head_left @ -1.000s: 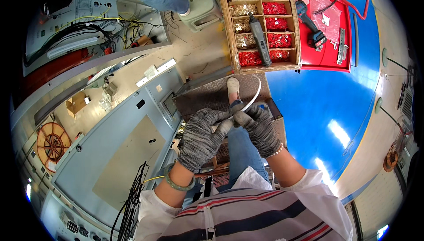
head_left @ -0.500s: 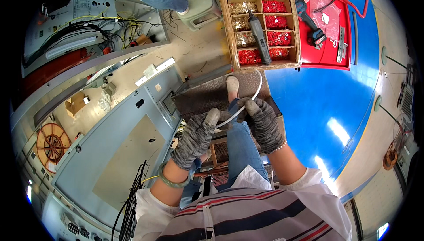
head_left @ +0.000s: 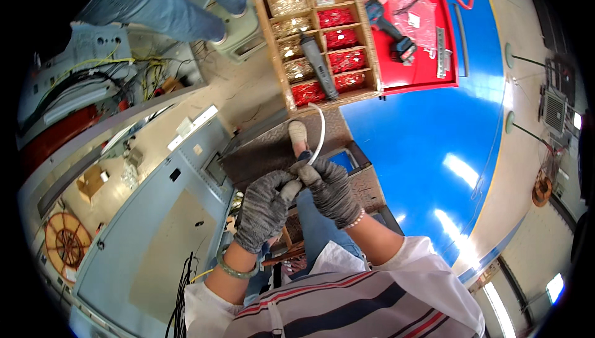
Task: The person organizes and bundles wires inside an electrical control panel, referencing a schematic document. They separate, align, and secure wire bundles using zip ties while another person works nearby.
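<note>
A thin white tube curves up from my gloved fingers toward the wooden box. My right hand, in a grey knit glove, is closed on it, thumb and fingers pinching. Against it, my left hand, gloved alike, is closed around the tube's lower end, which the fingers hide. Both hands meet in front of my body, above my leg. Beyond the tube's upper end is the wooden compartment box, holding small red and pale metallic pieces. A dark grey cordless screwdriver lies across its compartments.
A blue-and-black power drill lies in the red tray on the right. A grey cabinet panel stands at my left. Another person's jeans-clad legs are at the far left, near a pale green stool.
My hands have come together, with less of the white tube showing between them. Its free end now points upward to the box. The whole view has shifted and turned slightly.
</note>
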`<action>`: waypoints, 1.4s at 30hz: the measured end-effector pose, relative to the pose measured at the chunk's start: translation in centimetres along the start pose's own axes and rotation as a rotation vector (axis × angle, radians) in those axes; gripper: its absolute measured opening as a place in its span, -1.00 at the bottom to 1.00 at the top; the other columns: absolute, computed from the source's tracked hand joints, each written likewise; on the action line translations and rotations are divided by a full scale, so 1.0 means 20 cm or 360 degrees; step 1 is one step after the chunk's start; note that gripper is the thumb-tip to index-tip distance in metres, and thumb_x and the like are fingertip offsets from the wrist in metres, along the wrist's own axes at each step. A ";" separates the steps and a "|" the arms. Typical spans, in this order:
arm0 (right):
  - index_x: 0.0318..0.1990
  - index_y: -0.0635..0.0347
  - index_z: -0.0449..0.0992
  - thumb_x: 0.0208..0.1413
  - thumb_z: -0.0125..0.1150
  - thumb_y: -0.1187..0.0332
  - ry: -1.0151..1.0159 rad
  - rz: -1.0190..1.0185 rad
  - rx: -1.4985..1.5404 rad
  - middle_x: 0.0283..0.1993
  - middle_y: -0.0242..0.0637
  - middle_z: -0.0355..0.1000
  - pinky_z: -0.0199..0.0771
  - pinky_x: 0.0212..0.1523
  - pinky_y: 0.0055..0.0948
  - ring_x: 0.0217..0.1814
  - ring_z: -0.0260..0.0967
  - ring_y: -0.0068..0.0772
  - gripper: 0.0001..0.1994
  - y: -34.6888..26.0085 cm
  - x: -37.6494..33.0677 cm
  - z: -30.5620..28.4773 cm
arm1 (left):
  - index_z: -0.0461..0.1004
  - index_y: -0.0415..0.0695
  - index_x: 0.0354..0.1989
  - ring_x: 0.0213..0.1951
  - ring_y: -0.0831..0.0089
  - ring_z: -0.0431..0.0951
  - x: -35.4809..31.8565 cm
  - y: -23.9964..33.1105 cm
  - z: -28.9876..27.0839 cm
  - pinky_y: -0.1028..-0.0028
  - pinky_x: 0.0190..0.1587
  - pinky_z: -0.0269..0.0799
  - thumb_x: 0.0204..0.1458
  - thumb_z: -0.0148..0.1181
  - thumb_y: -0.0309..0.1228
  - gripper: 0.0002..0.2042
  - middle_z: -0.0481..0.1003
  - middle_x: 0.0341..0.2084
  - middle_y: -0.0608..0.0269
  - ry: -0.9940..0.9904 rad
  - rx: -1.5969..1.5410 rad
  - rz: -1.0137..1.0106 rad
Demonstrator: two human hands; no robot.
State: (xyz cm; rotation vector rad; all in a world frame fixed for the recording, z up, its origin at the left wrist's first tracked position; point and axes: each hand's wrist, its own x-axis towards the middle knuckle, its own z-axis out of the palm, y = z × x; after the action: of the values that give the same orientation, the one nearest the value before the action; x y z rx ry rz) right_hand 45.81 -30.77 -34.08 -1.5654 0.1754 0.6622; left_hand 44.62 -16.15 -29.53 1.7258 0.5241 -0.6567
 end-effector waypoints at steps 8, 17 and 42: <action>-0.43 0.24 0.46 0.18 -0.02 0.21 0.0417 0.0044 -0.0045 -0.53 -0.43 0.38 0.30 -0.41 -0.55 -0.46 0.26 -0.63 -0.71 0.06 0.05 -0.04 | 0.51 -0.23 -0.40 -0.46 0.44 0.47 0.02 -0.01 0.10 0.48 -0.34 0.37 -0.03 0.16 -0.42 -0.87 0.49 -0.52 0.16 0.0017 -0.0111 0.0066; -0.42 0.22 0.37 0.18 -0.09 0.08 0.0733 -0.0073 -0.0373 -0.68 -0.26 0.33 0.31 -0.60 -0.46 -0.63 0.34 -0.43 -0.64 0.12 0.38 -0.42 | 0.50 -0.23 -0.34 -0.45 0.59 0.41 0.00 -0.05 0.09 0.57 -0.36 0.37 0.03 0.13 -0.41 -0.86 0.47 -0.51 0.31 0.0036 -0.0431 -0.0089; -0.33 0.08 0.49 0.06 0.09 0.15 0.0157 -0.0371 -0.1015 -0.44 -0.19 0.47 0.44 -0.37 -0.24 -0.40 0.45 -0.19 -0.78 0.23 0.36 -0.49 | 0.41 -0.16 -0.25 -0.69 0.70 0.30 0.00 -0.12 0.04 0.67 -0.69 0.21 0.09 0.02 -0.35 -0.85 0.45 -0.54 0.27 0.0215 -0.0671 -0.0407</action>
State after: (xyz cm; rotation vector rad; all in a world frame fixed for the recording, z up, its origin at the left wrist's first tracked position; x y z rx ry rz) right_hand 52.50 -38.75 -42.03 -2.1909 -0.1634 0.4761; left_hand 42.99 -16.33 -31.42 1.3208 0.9196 -0.5613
